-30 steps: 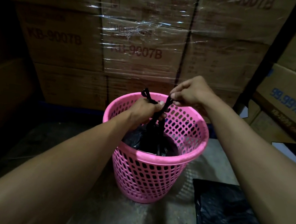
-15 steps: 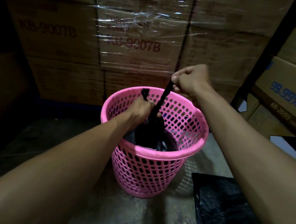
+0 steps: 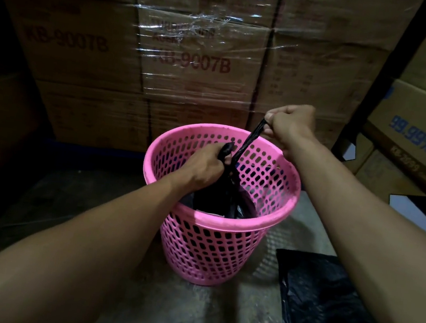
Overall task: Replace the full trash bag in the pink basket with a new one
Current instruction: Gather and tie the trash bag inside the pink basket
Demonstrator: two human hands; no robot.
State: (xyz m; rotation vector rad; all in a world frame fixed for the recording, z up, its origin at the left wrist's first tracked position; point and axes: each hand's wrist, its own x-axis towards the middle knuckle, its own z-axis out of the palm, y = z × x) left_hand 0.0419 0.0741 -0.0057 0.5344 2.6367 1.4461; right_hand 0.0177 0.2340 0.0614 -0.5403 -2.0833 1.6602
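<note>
Since a second ago the right hand has drawn away up and to the far right, its fingers curled tight around a twisted black strip now stretched taut. The left hand grips the gathered neck of the full bag, which sits inside the pink basket. Wrapped boxes close behind read "KB-9007B"; a box on the right reads "99.99%". A flat black bag lies on the floor, near right of the basket.

"KB-9007B" on cartons; "99.99%" on box
</note>
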